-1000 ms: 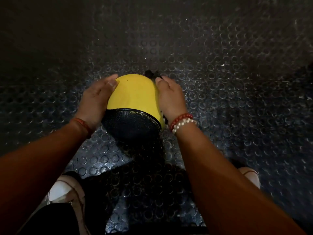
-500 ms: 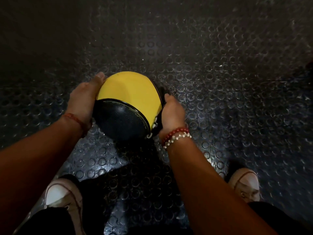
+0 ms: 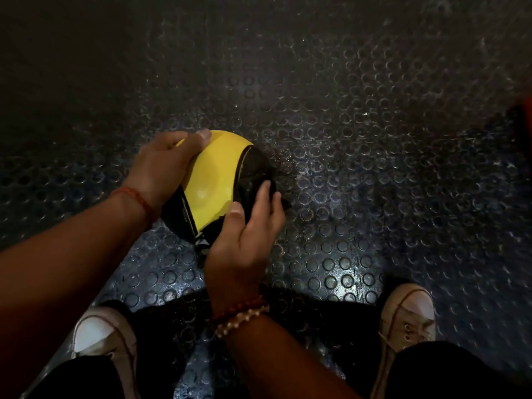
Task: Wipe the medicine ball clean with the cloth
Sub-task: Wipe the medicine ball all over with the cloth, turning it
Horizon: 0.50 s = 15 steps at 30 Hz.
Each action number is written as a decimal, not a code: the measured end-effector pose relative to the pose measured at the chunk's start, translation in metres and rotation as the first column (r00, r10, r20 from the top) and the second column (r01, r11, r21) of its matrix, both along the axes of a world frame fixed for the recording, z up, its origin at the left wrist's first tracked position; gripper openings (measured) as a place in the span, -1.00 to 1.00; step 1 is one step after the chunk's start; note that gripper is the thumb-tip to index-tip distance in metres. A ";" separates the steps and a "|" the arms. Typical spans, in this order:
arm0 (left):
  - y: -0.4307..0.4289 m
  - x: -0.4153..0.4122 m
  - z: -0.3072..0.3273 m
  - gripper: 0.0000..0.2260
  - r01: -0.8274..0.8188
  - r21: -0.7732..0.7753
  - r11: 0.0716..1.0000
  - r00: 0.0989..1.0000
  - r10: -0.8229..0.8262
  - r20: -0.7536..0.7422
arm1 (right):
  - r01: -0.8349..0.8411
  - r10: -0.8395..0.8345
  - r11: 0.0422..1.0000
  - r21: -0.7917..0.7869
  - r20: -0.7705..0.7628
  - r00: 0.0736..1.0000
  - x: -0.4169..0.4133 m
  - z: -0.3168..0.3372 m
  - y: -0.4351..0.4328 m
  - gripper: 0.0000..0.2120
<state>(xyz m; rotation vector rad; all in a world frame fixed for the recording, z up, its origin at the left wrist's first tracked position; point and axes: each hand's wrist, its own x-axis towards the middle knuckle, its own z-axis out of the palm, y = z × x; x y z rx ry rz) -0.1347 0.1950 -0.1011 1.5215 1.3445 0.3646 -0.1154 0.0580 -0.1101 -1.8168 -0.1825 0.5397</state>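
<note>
The medicine ball [image 3: 213, 174], yellow with black panels, rests on the floor in the middle of the head view. My left hand [image 3: 164, 165] lies on its upper left side with the fingers curved over the top. My right hand [image 3: 244, 240] presses a dark cloth [image 3: 252, 194] against the ball's right side, thumb on the yellow panel and fingers on the cloth. A corner of the cloth sticks out beyond my fingers. The dark cloth blends with the ball's black panel, so its full extent is hard to tell.
The floor [image 3: 359, 156] is dark rubber with raised round studs, dusty in places. My two white sneakers [image 3: 100, 335] [image 3: 408, 315] stand just behind the ball. Something red [image 3: 528, 110] shows at the right edge.
The ball has turned, so the yellow panel faces up and a black panel sits lower left. My right hand came round to the near right side with the cloth. My left hand slid over the top.
</note>
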 end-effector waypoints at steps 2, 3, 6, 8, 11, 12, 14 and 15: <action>-0.001 0.000 0.000 -0.66 0.015 -0.001 1.000 1.000 -0.015 -0.008 | -0.092 0.093 0.996 -0.008 0.097 0.991 0.005 0.000 0.000 -0.41; -0.001 -0.001 0.001 -0.64 0.006 -0.006 1.000 1.000 -0.006 -0.010 | -0.139 0.142 0.990 -0.033 0.148 0.979 0.012 -0.003 0.001 -0.43; 0.001 -0.006 0.002 -0.72 -0.056 -0.044 0.997 0.998 0.057 0.013 | -0.262 0.281 0.959 -0.111 0.218 0.935 0.043 -0.008 0.013 -0.51; 0.003 -0.010 0.002 -0.75 -0.107 -0.115 0.988 0.992 0.113 0.053 | -0.317 0.339 0.939 -0.130 0.212 0.917 0.061 -0.007 0.024 -0.52; 0.004 -0.018 0.002 -0.57 -0.112 -0.175 0.978 0.988 0.128 0.084 | -0.347 0.359 0.929 -0.129 0.088 0.929 0.086 -0.015 0.046 -0.63; 0.004 -0.019 0.002 -0.56 -0.109 -0.176 0.978 0.988 0.126 0.090 | -0.334 0.334 0.936 -0.109 -0.015 0.942 0.094 -0.019 0.052 -0.68; 0.004 -0.018 0.002 -0.63 -0.125 -0.174 0.977 0.987 0.141 0.082 | -0.271 0.237 0.959 -0.082 -0.289 0.927 0.109 -0.026 0.055 -0.74; 0.005 -0.016 0.002 -0.66 -0.142 -0.172 0.975 0.985 0.156 0.069 | -0.233 0.182 0.969 -0.080 -0.408 0.895 0.112 -0.031 0.053 -0.74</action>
